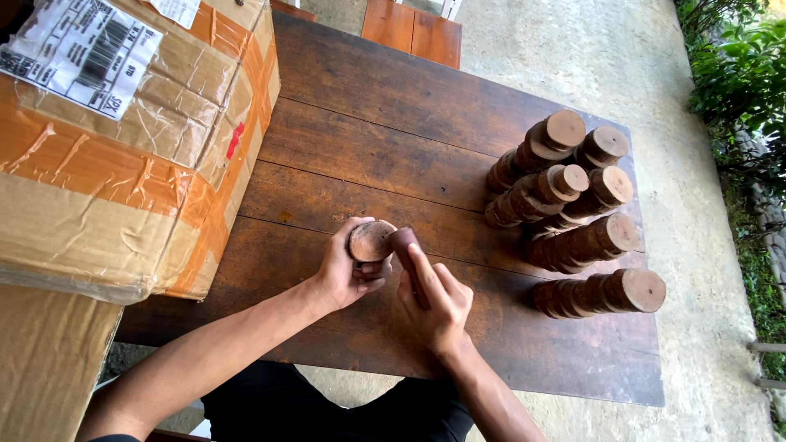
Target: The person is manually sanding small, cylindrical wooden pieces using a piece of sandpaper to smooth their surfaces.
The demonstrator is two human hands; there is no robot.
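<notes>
My left hand (348, 270) holds a small round wooden disc (370, 241) upright above the dark wooden table (368, 139). My right hand (434, 303) grips a reddish-brown stick-like tool (407, 250), probably rolled sandpaper, with its tip touching the edge of the disc. Both hands meet near the table's front middle. Several tall stacks of similar wooden discs (565, 213) stand on the right part of the table, a short way from my right hand.
A large cardboard box (123, 139) wrapped in orange and clear tape stands on the table's left end. Another cardboard piece (45, 360) leans below it. A wooden bench (413, 29) lies beyond the far edge. Concrete floor and green plants (737, 74) lie to the right.
</notes>
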